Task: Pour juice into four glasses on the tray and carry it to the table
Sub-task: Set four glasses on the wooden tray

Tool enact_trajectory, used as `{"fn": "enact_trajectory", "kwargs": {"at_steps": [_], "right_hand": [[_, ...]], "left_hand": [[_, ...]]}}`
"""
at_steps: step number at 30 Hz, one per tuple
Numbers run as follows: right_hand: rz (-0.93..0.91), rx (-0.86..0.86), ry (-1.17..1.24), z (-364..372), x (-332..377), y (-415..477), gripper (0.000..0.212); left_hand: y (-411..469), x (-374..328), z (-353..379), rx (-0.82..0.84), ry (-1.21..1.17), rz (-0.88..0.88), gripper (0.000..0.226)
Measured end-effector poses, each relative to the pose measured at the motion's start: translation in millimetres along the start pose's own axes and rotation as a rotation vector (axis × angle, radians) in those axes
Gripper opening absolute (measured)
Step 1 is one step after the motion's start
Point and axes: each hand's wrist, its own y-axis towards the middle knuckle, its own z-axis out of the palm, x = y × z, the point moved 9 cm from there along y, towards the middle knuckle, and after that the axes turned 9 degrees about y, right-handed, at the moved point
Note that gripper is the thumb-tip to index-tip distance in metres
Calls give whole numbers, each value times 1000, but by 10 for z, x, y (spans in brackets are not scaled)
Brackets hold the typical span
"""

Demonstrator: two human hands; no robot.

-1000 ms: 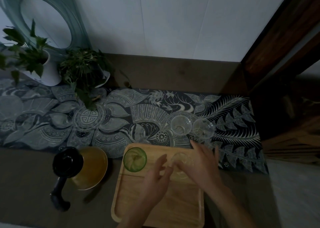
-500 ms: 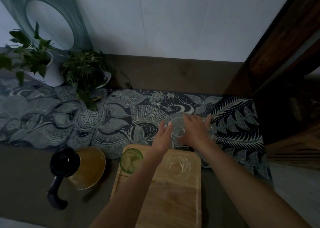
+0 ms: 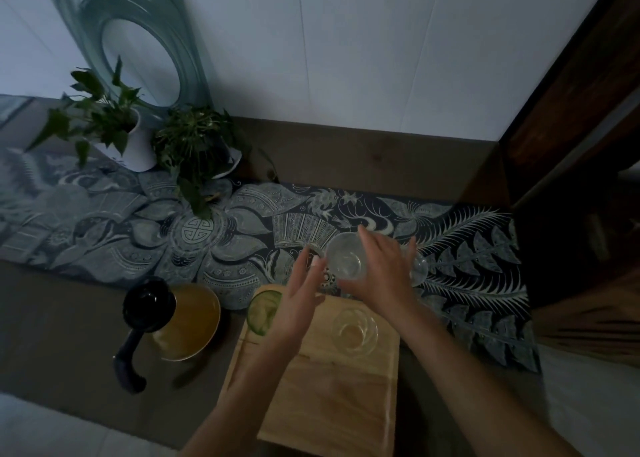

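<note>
Behind everything, a white panelled wall (image 3: 346, 58) closes the far side, and a dark wooden frame (image 3: 571, 110) rises along the right. Below them the brown bench (image 3: 69, 335) runs across the view, its back half covered by a dark patterned runner (image 3: 121, 241). A teal panel (image 3: 86, 13) with a round opening leans on the wall at far left. 2 potted plants stand before it: the left plant (image 3: 100, 110) in a white pot, the right plant (image 3: 197, 141) trailing leaves onto the runner.

Toward the front a wooden tray (image 3: 329, 397) lies lengthwise, its far end at the runner's edge. Just left of it stands a pitcher (image 3: 183, 321) of amber juice with a black lid and handle. Plain brown bench shows left of the pitcher and along the front.

2 glasses stand at the tray's far end: a green glass (image 3: 263, 312) at the left corner, partly hidden by the left wrist, and a clear glass (image 3: 353, 330) toward the right. Beyond the tray, over the runner, the right hand (image 3: 384, 273) wraps its fingers round the held glass (image 3: 346, 257); lifted or resting, I cannot tell. A last glass (image 3: 419, 269) peeks out behind that hand. The left hand (image 3: 298, 304) reaches in beside the held glass, its fingers (image 3: 306, 262) straight, gripping nothing.
</note>
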Motion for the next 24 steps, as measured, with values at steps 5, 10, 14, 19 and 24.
{"fn": "enact_trajectory", "kwargs": {"at_steps": [5,10,14,19,24], "right_hand": [[-61,-7,148,-114,402,-463,120],[-77,86,333,78,706,-931,117],[-117,147,336,398,952,-1258,110],[-23,272,318,998,1068,-1515,109],[131,378,227,1551,1098,-1686,113]], "left_hand": [[-532,-8,-325,-27,-39,71,75],[-979,313,-692,-63,-125,21,80],[-1226,635,-972,-44,-146,-66,73],[-1391,1139,-1327,-38,-83,-200,63],[-1434,1524,-1619,-62,-53,-324,54]]}}
